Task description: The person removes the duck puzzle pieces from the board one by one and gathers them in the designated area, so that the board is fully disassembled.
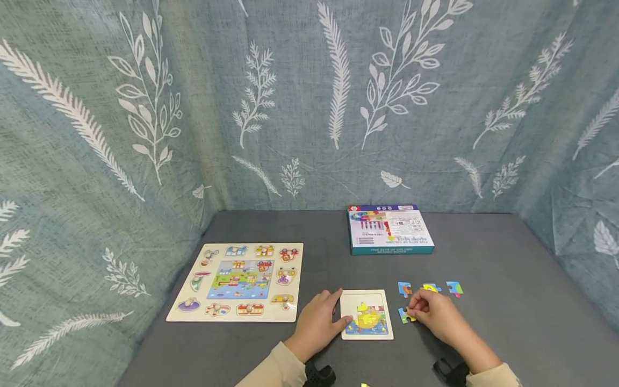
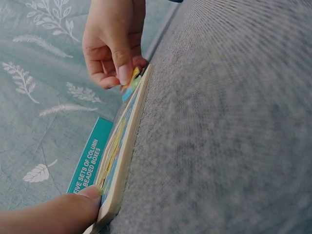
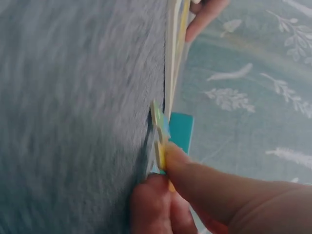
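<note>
A small framed jigsaw board (image 1: 390, 317) with a partly filled yellow duck picture lies on the table. My left hand (image 1: 315, 324) rests at its left side. Its thumb (image 2: 80, 207) presses on the board's edge, and the index finger reaches the upper left corner. Right of the board, my right hand (image 1: 441, 316) pinches a blue, green and yellow puzzle piece (image 1: 404, 316) between thumb and fingertips, low over the table. In the right wrist view, this puzzle piece (image 3: 160, 124) is tilted up. Other puzzle pieces lie just beyond, including one with orange (image 1: 404, 288) and one with pink (image 1: 454, 288).
A larger wooden peg puzzle board (image 1: 193, 263) with vehicle and toy shapes lies to the left. A flat box (image 1: 391, 250) of beaded boxes lies toward the back. At the bottom edge, a yellow bit (image 1: 365, 385) barely shows. Leaf-patterned cloth (image 1: 300, 107) hangs around the grey table (image 1: 319, 269).
</note>
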`<state>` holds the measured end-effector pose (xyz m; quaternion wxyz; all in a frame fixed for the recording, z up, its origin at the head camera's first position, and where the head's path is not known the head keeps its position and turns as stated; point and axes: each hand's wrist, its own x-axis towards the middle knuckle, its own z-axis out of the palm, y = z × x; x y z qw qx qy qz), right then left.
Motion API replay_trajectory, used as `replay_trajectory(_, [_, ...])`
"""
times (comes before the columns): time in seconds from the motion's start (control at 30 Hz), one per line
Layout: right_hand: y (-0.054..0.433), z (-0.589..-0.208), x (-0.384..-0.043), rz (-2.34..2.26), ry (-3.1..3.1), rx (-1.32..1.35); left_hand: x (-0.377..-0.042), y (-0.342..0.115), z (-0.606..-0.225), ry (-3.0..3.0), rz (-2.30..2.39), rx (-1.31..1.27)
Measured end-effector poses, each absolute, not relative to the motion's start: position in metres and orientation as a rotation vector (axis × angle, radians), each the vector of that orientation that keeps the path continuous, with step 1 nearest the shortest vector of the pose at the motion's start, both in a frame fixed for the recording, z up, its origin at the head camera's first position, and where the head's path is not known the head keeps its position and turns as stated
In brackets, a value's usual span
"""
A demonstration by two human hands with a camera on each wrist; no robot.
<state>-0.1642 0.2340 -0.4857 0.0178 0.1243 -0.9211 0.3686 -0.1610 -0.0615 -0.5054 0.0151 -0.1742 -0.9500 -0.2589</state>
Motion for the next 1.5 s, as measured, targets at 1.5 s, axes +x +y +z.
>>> replay_trajectory(1.5, [0.152,-0.484,-0.170,0.924,-2.872,0.946,-0.158,-0.063,-0.502,-2.943,-0.812,-0.554])
